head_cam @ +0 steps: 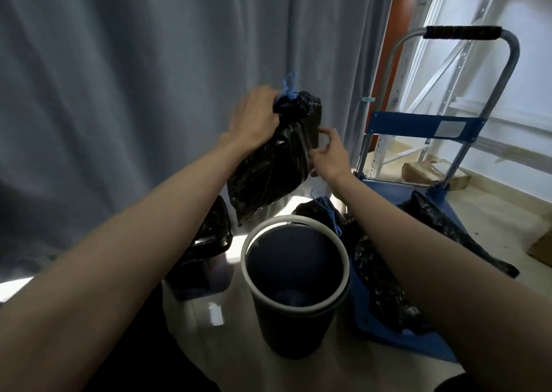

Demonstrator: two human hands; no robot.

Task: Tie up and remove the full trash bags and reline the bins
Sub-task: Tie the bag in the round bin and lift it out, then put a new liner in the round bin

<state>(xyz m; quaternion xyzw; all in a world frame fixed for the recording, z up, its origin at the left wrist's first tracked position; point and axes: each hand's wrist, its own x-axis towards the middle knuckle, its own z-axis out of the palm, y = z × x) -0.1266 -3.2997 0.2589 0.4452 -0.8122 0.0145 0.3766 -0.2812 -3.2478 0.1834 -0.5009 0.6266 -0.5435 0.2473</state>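
Hands first: the left hand grips the gathered neck of a full black trash bag and holds it up in the air. A blue drawstring sticks up from the knot at the top of the bag. The right hand is at the bag's 3 o'clock side, fingers curled, and it may be pinching the plastic, but I cannot tell for sure. The bag hangs at 12 o'clock from a round bin with a pale rim. That bin stands on the floor with no liner in it. At 9 o'clock from the round bin is a second bin with a black bag in it. At 3 o'clock from the round bin is a blue cart with a tall metal handle. More black bags lie on the cart's deck. A grey curtain hangs behind it all.
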